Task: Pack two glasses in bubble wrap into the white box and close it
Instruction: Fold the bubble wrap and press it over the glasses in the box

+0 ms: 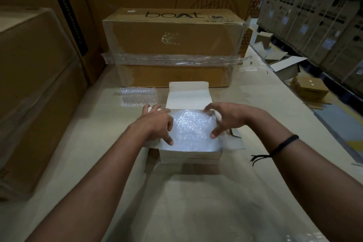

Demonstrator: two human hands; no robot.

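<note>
The white box (189, 155) stands open on the table in front of me, its lid flap (187, 96) raised at the back. Bubble wrap (193, 131) fills the inside to the rim; no glass shows through it. My left hand (156, 124) lies over the box's left edge, fingers spread, thumb touching the wrap. My right hand (224, 119) arches over the right edge, with fingertips on the wrap and on the back corner. A second bubble-wrap bundle (135, 97) lies on the table to the left of the box.
A taped brown carton (172, 49) stands right behind the box. Tall cartons (35, 84) wall off the left side. Opened small boxes (308, 89) lie off the table's right edge, with stacked pallets beyond. A clear plastic sheet (206, 202) covers the near table.
</note>
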